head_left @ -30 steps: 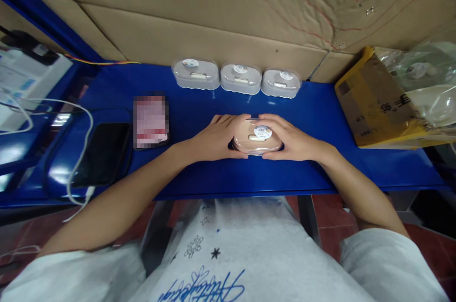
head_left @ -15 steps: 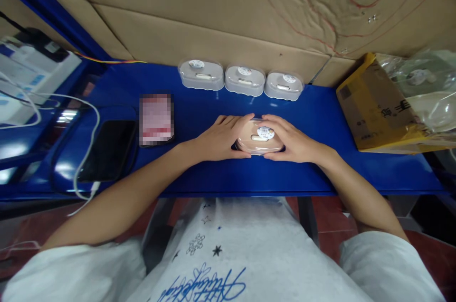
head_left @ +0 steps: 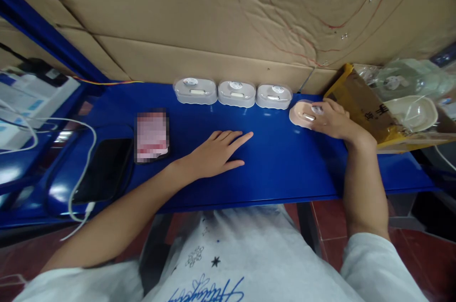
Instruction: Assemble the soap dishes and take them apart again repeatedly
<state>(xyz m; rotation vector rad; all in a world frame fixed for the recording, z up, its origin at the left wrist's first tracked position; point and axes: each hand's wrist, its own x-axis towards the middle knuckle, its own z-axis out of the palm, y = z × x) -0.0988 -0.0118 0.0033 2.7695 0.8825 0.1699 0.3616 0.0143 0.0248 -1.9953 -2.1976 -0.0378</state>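
Observation:
My right hand (head_left: 333, 117) grips the right end of a small peach-coloured oval box (head_left: 302, 114) with a clear lid, a round sticker and a pale handle. The box is at the right end of a row of three similar grey boxes: a left one (head_left: 195, 94), a middle one (head_left: 236, 95) and a right one (head_left: 274, 98). Over the blue table (head_left: 270, 164), my left hand (head_left: 217, 152) is stretched out with fingers apart and nothing in it. Part of the peach box is hidden by my right fingers.
A cardboard carton (head_left: 366, 107) with clear plastic and pale dishes stands at the right. On the left lie a blurred-out pink item (head_left: 152, 136), a black phone (head_left: 103, 169) and a white cable (head_left: 93, 145). Cardboard sheeting (head_left: 178, 22) lines the back.
The peach box has moved from between both hands to the back right, carried by my right hand. My left hand has let go of it and opened out.

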